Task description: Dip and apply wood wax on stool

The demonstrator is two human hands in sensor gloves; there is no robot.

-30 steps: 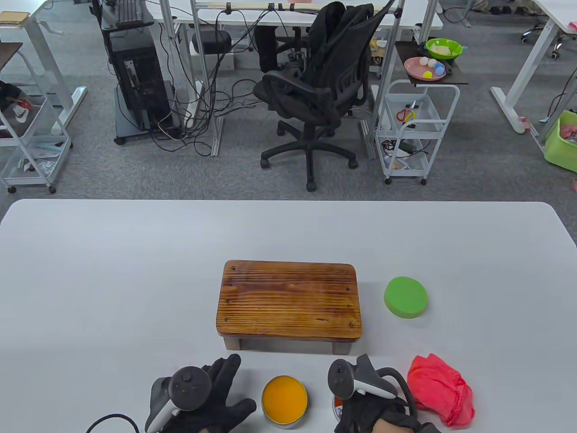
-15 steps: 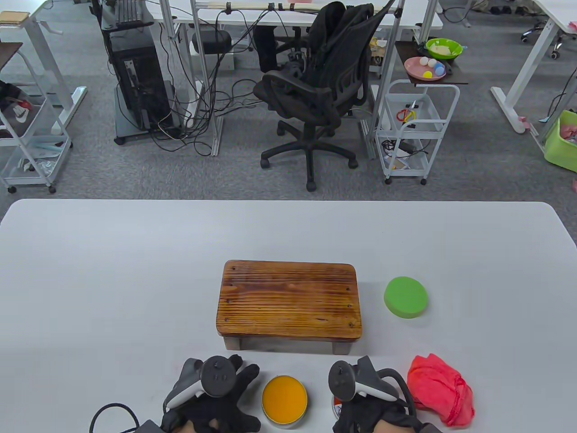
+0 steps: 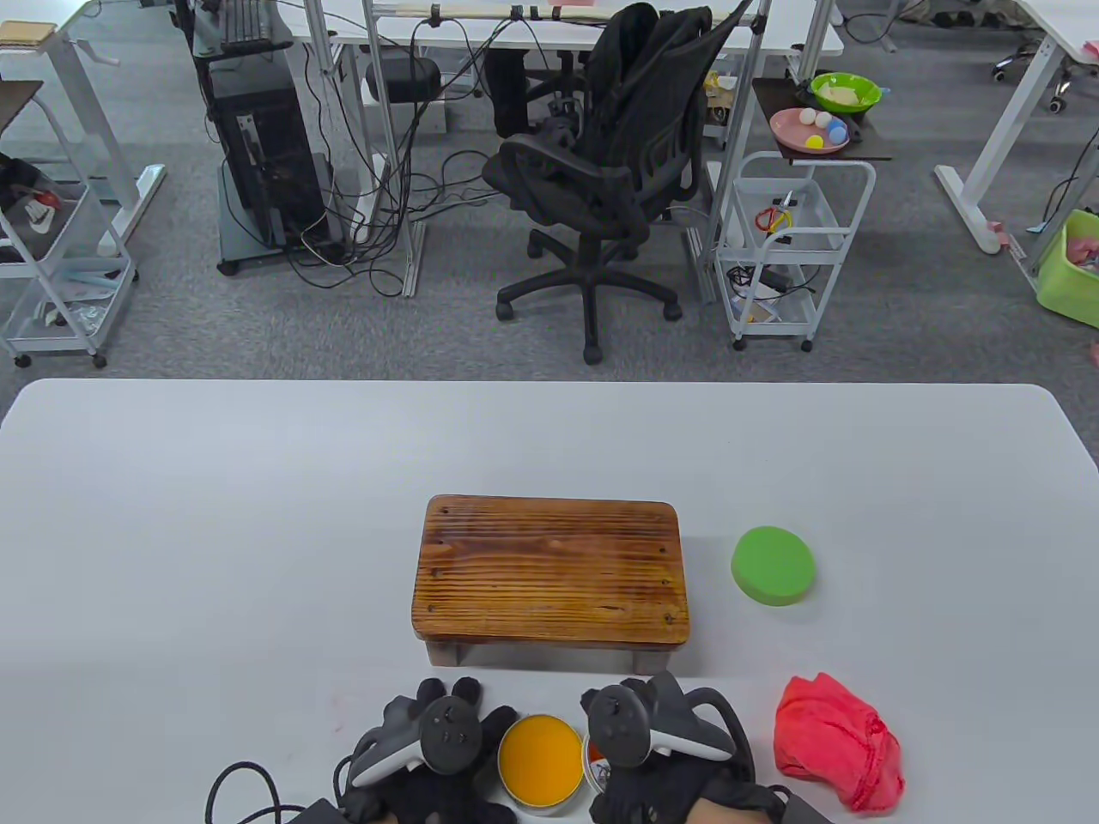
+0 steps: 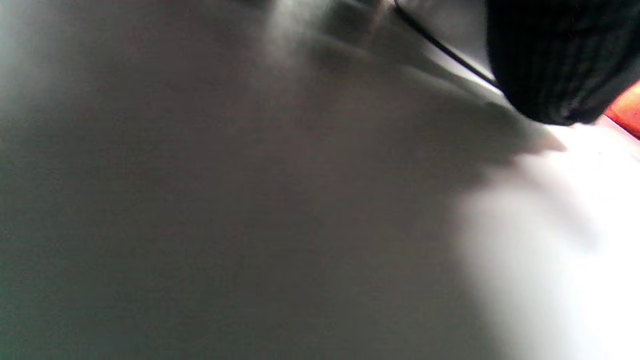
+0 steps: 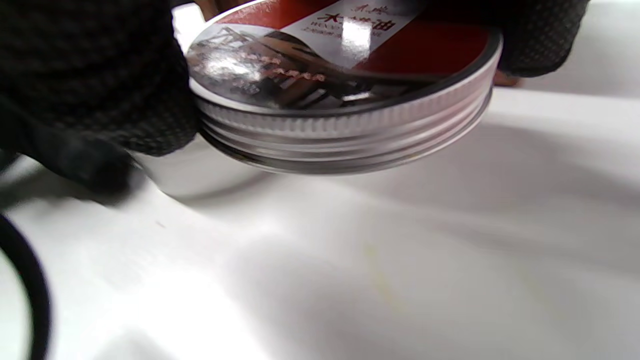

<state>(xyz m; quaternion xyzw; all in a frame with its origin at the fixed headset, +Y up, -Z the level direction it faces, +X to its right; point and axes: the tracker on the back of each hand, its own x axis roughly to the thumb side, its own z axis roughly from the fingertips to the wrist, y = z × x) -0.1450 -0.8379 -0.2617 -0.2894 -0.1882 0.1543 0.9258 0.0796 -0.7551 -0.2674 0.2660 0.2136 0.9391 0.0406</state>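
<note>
The wooden stool [image 3: 549, 571] stands mid-table. The open wax tin [image 3: 541, 760] with orange wax sits at the front edge. My left hand [image 3: 455, 730] lies against the tin's left side with fingers stretched forward; its wrist view is blurred and shows one gloved fingertip [image 4: 560, 65]. My right hand [image 3: 657, 764] is just right of the tin and grips the tin's metal lid [image 5: 345, 85], which is tilted just above the table. The lid's edge also shows in the table view [image 3: 594, 757]. A green round sponge [image 3: 773, 566] lies right of the stool.
A crumpled red cloth [image 3: 837, 751] lies at the front right. A black cable [image 3: 249, 785] trails from my left wrist. The white table [image 3: 215, 532] stretches wide around the stool.
My left hand has slid right up to the tin. My right hand has moved left with the lid, close to the tin's right side.
</note>
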